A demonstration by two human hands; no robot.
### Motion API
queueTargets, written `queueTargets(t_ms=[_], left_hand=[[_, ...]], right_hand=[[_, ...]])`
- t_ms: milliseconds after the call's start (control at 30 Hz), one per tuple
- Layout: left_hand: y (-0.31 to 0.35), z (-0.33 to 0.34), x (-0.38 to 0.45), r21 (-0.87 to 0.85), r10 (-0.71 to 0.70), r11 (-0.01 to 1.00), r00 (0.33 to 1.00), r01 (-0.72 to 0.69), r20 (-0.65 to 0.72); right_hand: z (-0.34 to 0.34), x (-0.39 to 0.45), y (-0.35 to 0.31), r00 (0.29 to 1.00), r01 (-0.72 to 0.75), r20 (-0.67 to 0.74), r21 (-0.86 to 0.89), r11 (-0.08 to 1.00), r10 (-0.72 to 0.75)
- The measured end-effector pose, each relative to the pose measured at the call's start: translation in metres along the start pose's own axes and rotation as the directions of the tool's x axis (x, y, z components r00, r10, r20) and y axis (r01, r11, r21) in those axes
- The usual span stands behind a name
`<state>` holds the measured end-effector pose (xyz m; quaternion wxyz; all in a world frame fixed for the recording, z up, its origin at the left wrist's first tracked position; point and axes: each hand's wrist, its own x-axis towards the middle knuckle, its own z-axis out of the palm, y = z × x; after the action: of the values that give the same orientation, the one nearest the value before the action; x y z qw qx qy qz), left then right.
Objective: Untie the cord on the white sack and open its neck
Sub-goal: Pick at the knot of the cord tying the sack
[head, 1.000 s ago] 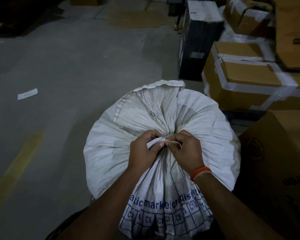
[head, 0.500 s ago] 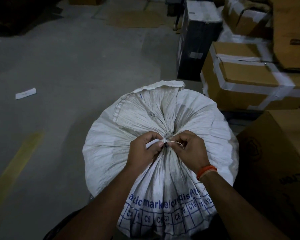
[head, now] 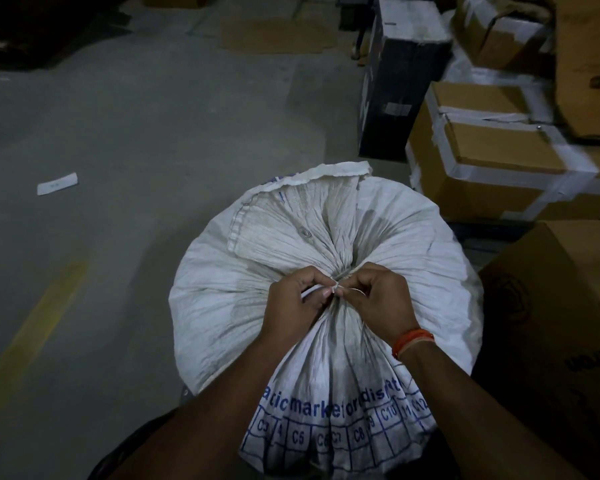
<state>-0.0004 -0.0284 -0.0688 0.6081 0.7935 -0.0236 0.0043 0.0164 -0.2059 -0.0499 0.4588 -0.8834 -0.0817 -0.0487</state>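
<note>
A full white woven sack (head: 406, 237) with blue print stands on the floor right below me, its neck bunched tight at the middle. A thin white cord (head: 336, 288) is knotted around that neck. My left hand (head: 293, 304) pinches the cord from the left, thumb and forefinger closed on it. From the right, my right hand (head: 381, 299), with an orange band at the wrist, pinches the cord's other strand. The two hands nearly touch at the knot. The sack's loose top flap fans out beyond the knot.
Taped cardboard boxes (head: 492, 157) and a black box (head: 399, 84) crowd the right side. A large carton (head: 561, 334) sits close at the sack's right. Grey concrete floor (head: 153, 133) lies to the left, with a yellow line (head: 32, 323) and a white paper scrap (head: 57, 183).
Both hands stay pinched at the knot, working the cord with small finger movements. The right hand has shifted slightly right and the neck remains tied.
</note>
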Motion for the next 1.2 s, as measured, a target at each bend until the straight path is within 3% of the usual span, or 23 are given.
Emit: queueTargets(t_ms=[700, 1200], left_hand=[[0.004, -0.001, 0.007, -0.143, -0.138, 0.980, 0.990, 0.140, 0.026], [0.001, -0.002, 0.007, -0.147, -0.124, 0.981, 0.991, 0.129, 0.038]], right_hand=[[-0.018, -0.001, -0.003, 0.995, -0.100, 0.036, 0.052, 0.994, 0.098], [-0.012, -0.001, -0.004, 1.000, -0.009, 0.011, -0.025, 1.000, 0.010]])
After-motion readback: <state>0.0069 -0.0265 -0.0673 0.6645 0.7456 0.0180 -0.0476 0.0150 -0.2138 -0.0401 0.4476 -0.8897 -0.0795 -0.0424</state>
